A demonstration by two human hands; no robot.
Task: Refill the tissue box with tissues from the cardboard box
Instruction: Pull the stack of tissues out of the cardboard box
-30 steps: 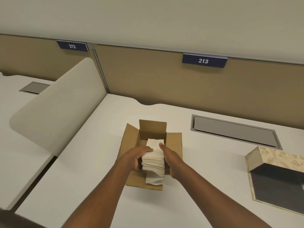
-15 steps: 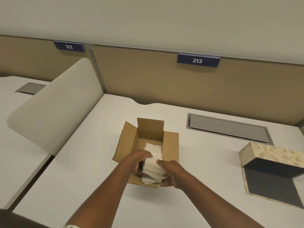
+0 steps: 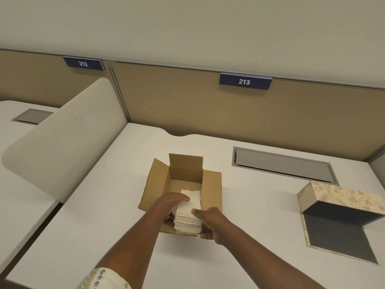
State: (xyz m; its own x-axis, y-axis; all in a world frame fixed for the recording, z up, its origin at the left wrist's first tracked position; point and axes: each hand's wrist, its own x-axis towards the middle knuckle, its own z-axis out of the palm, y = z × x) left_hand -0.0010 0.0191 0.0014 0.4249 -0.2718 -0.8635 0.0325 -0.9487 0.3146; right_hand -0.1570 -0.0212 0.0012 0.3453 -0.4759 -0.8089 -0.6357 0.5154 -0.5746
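An open brown cardboard box [image 3: 158, 184] sits mid-desk with its flaps spread. A thick stack of white tissues [image 3: 188, 217] rises at the box's near end. My left hand [image 3: 174, 205] grips the stack's left side, thumb on top. On the stack's right side, my right hand [image 3: 210, 223] clamps it, with fingers under its near corner. The floral tissue box [image 3: 341, 197] lies to the right, open, showing a dark grey inside [image 3: 337, 232]. The lower part of the stack is hidden by the box wall and my hands.
The white desk [image 3: 104, 215] is bounded by a tan partition [image 3: 187, 105] behind and a curved white divider [image 3: 62, 142] on the left. A grey cable hatch [image 3: 281, 163] is set into the desk behind the tissue box.
My hands have shifted along the stack: the right hand slid to its near right corner. The stack sits slightly lower and nearer. The view moved a little right.
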